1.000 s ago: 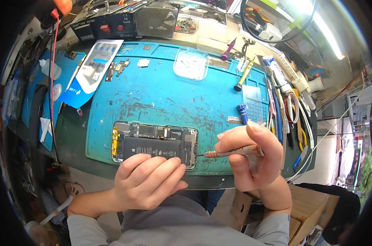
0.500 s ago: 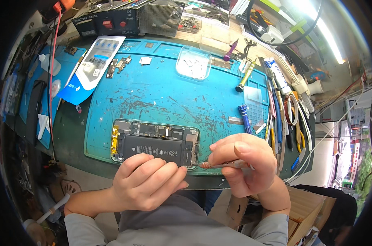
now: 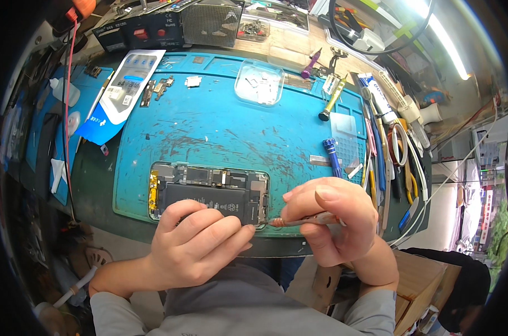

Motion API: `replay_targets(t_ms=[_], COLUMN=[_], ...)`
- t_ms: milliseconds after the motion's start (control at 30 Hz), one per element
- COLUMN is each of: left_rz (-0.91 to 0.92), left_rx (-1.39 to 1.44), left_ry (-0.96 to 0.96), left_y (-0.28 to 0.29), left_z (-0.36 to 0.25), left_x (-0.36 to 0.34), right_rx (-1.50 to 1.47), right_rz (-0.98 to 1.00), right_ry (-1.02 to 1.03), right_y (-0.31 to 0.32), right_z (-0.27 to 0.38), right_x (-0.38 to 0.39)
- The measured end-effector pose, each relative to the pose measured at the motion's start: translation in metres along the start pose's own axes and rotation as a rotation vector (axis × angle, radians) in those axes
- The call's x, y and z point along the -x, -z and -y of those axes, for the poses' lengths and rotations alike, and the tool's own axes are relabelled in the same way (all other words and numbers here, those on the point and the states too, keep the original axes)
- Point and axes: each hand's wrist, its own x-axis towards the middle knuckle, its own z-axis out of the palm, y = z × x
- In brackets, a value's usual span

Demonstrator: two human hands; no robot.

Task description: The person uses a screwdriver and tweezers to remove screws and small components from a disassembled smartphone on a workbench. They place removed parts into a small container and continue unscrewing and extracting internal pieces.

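Note:
An opened phone [image 3: 209, 193] lies at the near edge of the blue work mat [image 3: 175, 123], its black battery, boards and a gold-coloured part at the left end exposed. My left hand [image 3: 201, 243] is closed over the phone's near edge, curled fingers covering part of the battery; what its fingertips press on is partly hidden. Between the thumb and fingers of my right hand [image 3: 335, 221] is a thin screwdriver [image 3: 290, 222] with a coppery, ridged front part. Held nearly flat, it points left, its tip at the phone's near right corner. Whether the tip touches a screw is too small to tell.
Small phone parts [image 3: 163, 87] and a clear tray [image 3: 259, 81] sit on the far part of the mat. A blue screwdriver [image 3: 332, 158] and a yellow-green one [image 3: 333, 98] lie to the right, beside a row of tools. A blue-and-white packet [image 3: 122, 95] is at left.
The whole view has shifted slightly. Both hands keep nearly the same pose, with the screwdriver tip staying at the phone's near right corner.

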Motion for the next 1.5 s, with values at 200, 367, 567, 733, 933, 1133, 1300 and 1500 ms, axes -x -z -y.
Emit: replay_targets(t_ms=[200, 367, 567, 733, 933, 1133, 1300, 1500], left_rz=[0.026, 0.029, 0.012, 0.016, 0.015, 0.007, -0.015, -0.006], left_rx=[-0.006, -0.033, -0.055, -0.051, -0.059, -0.065, -0.058, -0.059], left_ry=[-0.015, -0.026, -0.032, -0.020, -0.023, -0.030, -0.029, -0.056], left_y=[0.002, 0.002, 0.000, 0.001, 0.001, 0.000, -0.001, 0.001], left_z=[0.000, 0.000, -0.001, -0.001, 0.000, 0.000, 0.000, 0.002], left_x=[0.000, 0.000, 0.001, -0.001, 0.000, 0.001, 0.001, 0.002], right_rx=[0.001, 0.016, 0.031, 0.038, 0.036, 0.044, 0.082, 0.039], right_rz=[0.030, 0.018, 0.010, 0.005, 0.007, -0.021, 0.007, 0.246], right_ry=[-0.009, 0.010, 0.009, 0.004, 0.001, 0.031, 0.129, 0.092], right_y=[0.000, -0.003, -0.005, -0.006, -0.006, -0.009, -0.007, 0.003], right_z=[0.000, -0.002, -0.001, -0.001, 0.000, -0.002, -0.002, 0.012], right_x=[0.002, 0.000, -0.001, -0.001, -0.001, -0.002, -0.008, -0.017])
